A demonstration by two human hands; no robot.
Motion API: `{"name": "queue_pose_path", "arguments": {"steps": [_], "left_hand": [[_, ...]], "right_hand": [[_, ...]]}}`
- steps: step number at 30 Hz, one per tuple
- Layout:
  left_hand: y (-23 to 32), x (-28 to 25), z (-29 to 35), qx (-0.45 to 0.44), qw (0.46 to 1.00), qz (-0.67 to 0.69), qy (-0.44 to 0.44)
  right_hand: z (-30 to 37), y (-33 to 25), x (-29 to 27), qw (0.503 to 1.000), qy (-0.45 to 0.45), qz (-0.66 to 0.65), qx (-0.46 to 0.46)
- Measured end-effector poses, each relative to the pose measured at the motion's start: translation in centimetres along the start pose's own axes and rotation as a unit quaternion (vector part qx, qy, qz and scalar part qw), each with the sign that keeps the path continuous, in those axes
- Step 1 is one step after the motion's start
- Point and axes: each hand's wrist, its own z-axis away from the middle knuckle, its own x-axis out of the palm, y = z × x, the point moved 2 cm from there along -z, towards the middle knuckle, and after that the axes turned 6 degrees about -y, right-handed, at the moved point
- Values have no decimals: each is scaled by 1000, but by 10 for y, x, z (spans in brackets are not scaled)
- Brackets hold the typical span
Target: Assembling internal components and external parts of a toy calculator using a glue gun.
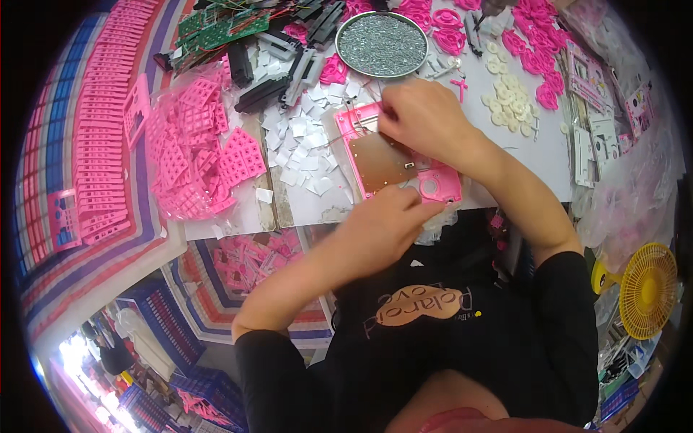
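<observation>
A pink plastic housing (442, 189) lies on the worktable in front of me, with a brown circuit board (379, 160) set inside it. Thin wires run across the housing's far left part. My left hand (379, 225) is curled against the near edge of the housing, its fingers gripping that rim. Over the far right part of the housing, my right hand (426, 119) is closed with the fingers bent down. Whatever its fingertips pinch is hidden beneath the hand.
Beyond the housing stands a round dish (382, 45) of small metal screws. Left lie white paper squares (303, 148), pink keypad pieces (191, 148), black-and-grey parts (278, 76) and green circuit boards (224, 27). Cream discs (511, 101) and pink rings (538, 58) lie right, near a yellow fan (648, 290).
</observation>
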Motion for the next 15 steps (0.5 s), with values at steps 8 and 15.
{"name": "queue_pose_path", "arguments": {"steps": [8,15], "left_hand": [[-91,-85,-12,-209,938,-20,274],[-74,-78,-2,-305,939,-72,139]], "right_hand": [[39,-12,5,976,33,-39,-209],[44,-10,-8,964,-19,14,-264]]}}
